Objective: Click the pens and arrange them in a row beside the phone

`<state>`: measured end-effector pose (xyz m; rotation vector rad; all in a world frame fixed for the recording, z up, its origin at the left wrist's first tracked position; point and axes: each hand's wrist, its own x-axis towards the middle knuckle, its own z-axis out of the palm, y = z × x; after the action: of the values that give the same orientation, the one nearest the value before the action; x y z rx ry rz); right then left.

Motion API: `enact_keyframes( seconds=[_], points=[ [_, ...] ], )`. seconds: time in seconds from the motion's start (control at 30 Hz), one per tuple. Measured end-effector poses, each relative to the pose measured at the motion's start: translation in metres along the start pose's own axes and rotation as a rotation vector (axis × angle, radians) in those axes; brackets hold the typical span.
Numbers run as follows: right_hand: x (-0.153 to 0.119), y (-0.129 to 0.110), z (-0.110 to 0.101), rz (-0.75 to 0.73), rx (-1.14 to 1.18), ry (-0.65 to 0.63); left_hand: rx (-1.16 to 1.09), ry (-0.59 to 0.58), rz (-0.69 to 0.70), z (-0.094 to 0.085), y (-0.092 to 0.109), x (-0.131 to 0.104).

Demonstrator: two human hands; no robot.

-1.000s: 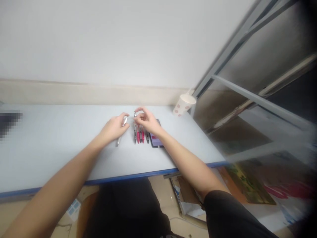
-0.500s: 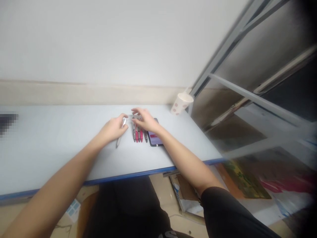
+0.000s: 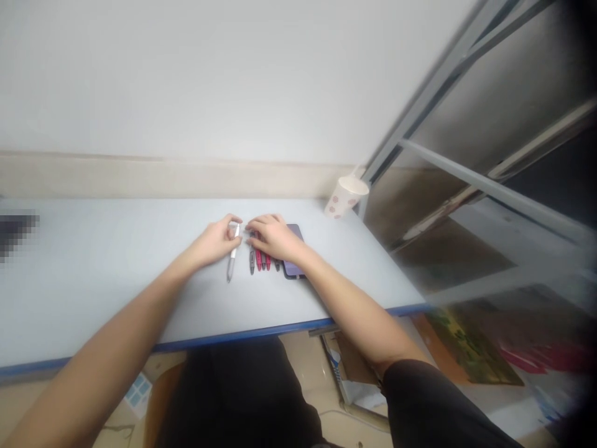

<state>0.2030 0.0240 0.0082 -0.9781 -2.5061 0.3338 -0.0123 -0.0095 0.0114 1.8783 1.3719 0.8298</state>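
My left hand (image 3: pixel 219 241) is closed around a white-and-grey pen (image 3: pixel 232 264), with fingertips and thumb at its upper part. The pen's grey tip points down toward the near table edge. Right of it, several pens with dark grey (image 3: pixel 252 262) and red (image 3: pixel 259 261) ends lie side by side on the table. My right hand (image 3: pixel 270 236) curves over their far ends, thumb and fingers apart. It hides most of their barrels. A phone (image 3: pixel 295 269) lies partly under my right hand and wrist.
The pale table (image 3: pixel 116 267) has a blue front edge (image 3: pixel 247 331) and a wall behind. A spotted paper cup (image 3: pixel 345 198) stands at the back right corner, beside a metal frame (image 3: pixel 466 168). A dark pixelated patch (image 3: pixel 16 233) is at the far left.
My left hand has brought the white-and-grey pen slightly right, nearer the row, and it stands more in line with the others. My right hand's fingers have come lower over the pens.
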Motion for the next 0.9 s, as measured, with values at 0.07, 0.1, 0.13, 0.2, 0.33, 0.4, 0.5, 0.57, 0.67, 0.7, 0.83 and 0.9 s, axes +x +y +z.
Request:
enact_keyframes(
  seconds=[0.07,0.1,0.13,0.2,0.33,0.4,0.5,0.57,0.67,0.7,0.83,0.9],
  points=[
    [-0.001,-0.008,-0.005,0.029,0.105,0.08,-0.189,0.118,0.002,-0.005,0.003,0.003],
    [-0.002,-0.012,-0.009,0.061,0.193,0.099,-0.282,0.191,-0.006,-0.008,0.005,0.005],
    [-0.003,-0.016,-0.012,0.098,0.299,0.092,-0.362,0.263,-0.017,-0.011,0.008,0.006],
    [-0.005,-0.023,-0.018,0.173,0.506,0.02,-0.467,0.37,-0.034,-0.014,0.013,0.008],
    [-0.006,-0.026,-0.022,0.237,0.647,0.104,-0.464,0.388,-0.059,-0.011,0.016,0.008],
    [-0.003,-0.021,-0.024,0.272,0.654,0.221,-0.374,0.372,-0.019,-0.007,0.015,0.006],
    [-0.001,-0.009,-0.029,0.328,0.715,0.204,-0.192,0.384,0.087,-0.004,0.013,0.003],
    [-0.001,-0.003,-0.033,0.329,0.754,0.063,-0.127,0.323,0.087,-0.006,0.012,0.002],
    [-0.005,0.001,-0.04,0.296,0.754,-0.087,-0.154,0.099,-0.01,-0.013,0.008,0.003],
    [-0.006,0.001,-0.042,0.271,0.736,-0.089,-0.186,0.028,-0.034,-0.015,0.006,0.003],
    [-0.008,-0.002,-0.044,0.111,0.614,0.007,-0.298,-0.086,-0.061,-0.021,0.0,0.007],
    [-0.008,-0.001,-0.043,0.083,0.581,0.065,-0.305,-0.073,-0.077,-0.021,-0.002,0.008]
  ],
)
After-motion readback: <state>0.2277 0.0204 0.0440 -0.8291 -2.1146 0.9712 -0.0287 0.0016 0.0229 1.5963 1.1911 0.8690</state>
